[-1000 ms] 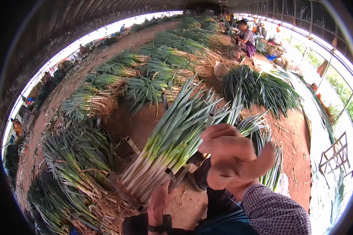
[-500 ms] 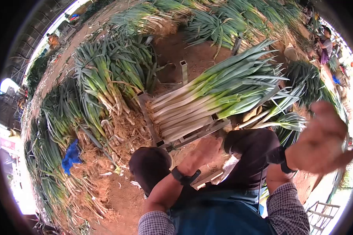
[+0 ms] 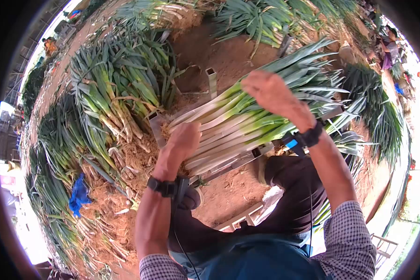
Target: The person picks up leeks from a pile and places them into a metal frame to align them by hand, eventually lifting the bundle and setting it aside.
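Note:
A bundle of leeks lies across a metal frame, white stalks toward the left and green leaves toward the right. Over the white root ends is my left hand, its fingers curled down on the stalks. My right hand is closed at the far side of the bundle, where the stalks turn green. The fingertips of both hands are partly hidden. Each wrist wears a black band.
Piles of leeks stand left of the frame, with more at the back and right. A blue scrap lies on the left pile. An upright metal post rises behind the bundle. Another person is at the far right.
My right hand has come from the far right onto the leeks. My left hand has moved up and left from between the knees to the root ends.

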`<state>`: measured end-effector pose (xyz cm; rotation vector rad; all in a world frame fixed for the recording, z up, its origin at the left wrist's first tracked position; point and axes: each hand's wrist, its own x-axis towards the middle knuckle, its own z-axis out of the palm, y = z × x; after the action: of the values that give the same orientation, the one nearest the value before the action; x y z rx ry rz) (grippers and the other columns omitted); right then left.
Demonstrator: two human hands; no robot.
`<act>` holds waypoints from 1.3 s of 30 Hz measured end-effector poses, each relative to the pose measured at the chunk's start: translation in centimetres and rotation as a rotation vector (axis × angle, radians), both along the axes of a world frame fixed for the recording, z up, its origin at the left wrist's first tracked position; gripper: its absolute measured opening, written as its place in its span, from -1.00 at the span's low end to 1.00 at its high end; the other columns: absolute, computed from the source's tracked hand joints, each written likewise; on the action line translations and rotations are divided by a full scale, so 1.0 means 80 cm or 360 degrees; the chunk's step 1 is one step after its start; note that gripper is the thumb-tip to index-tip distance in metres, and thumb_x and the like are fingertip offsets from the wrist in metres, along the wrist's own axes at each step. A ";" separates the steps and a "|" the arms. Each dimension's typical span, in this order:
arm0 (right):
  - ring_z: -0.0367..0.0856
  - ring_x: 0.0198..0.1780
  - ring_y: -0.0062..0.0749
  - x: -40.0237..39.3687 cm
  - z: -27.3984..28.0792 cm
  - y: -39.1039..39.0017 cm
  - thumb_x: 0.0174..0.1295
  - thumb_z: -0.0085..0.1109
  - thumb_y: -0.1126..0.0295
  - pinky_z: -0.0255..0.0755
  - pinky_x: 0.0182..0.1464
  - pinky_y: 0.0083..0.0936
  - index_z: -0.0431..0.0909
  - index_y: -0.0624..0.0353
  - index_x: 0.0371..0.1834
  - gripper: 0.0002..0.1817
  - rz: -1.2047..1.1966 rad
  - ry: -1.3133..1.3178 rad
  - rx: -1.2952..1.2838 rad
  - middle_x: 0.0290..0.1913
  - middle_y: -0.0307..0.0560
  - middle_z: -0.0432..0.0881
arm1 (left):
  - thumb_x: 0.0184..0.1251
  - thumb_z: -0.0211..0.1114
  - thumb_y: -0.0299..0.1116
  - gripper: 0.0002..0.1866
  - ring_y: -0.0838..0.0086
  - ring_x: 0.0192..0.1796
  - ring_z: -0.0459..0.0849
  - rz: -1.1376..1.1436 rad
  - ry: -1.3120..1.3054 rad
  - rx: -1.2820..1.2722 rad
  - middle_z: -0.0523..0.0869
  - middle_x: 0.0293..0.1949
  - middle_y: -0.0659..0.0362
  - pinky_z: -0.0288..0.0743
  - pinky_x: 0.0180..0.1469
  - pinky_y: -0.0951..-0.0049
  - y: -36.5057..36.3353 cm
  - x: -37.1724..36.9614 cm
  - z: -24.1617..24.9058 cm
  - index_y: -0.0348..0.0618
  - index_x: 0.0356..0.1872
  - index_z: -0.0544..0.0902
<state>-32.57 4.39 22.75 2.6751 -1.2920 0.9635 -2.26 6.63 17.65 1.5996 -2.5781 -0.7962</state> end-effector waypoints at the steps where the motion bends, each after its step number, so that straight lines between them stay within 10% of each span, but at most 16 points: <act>1: 0.67 -0.25 -0.06 0.008 -0.040 -0.014 0.27 0.19 0.41 0.60 -0.21 -0.21 0.62 0.14 -0.38 -0.90 0.0046 0.0119 0.0140 -0.33 0.01 0.64 | 0.39 0.20 -0.37 -0.76 -0.12 0.05 0.68 0.0025 -0.0046 0.0014 0.72 -0.14 -0.25 0.54 0.11 0.01 -0.003 0.008 -0.019 -0.32 -0.06 0.62; 11: 0.60 0.02 -0.10 0.046 -0.202 -0.045 0.09 0.28 0.39 0.37 0.21 -0.05 0.63 0.12 -0.34 -0.90 0.0207 0.0750 0.0397 -0.20 -0.02 0.63 | 0.30 0.21 -0.49 -0.73 -0.13 0.12 0.67 0.0216 -0.0504 0.0240 0.70 0.02 -0.28 0.59 0.16 0.06 -0.044 0.047 -0.127 -0.38 -0.01 0.61; 39: 0.69 -0.18 -0.15 0.044 -0.211 -0.058 0.09 0.20 0.43 0.58 -0.20 -0.20 0.59 0.16 -0.42 -0.94 0.0246 0.1002 0.0362 -0.37 -0.06 0.63 | 0.25 0.19 -0.58 -0.73 0.07 0.07 0.75 0.0064 -0.0499 -0.0086 0.75 -0.15 -0.16 0.67 0.03 0.15 -0.054 0.029 -0.130 -0.23 -0.07 0.73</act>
<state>-29.05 -0.22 5.83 2.9022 -1.1067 -0.0596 0.06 2.35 7.29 1.8881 -2.7286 -0.5025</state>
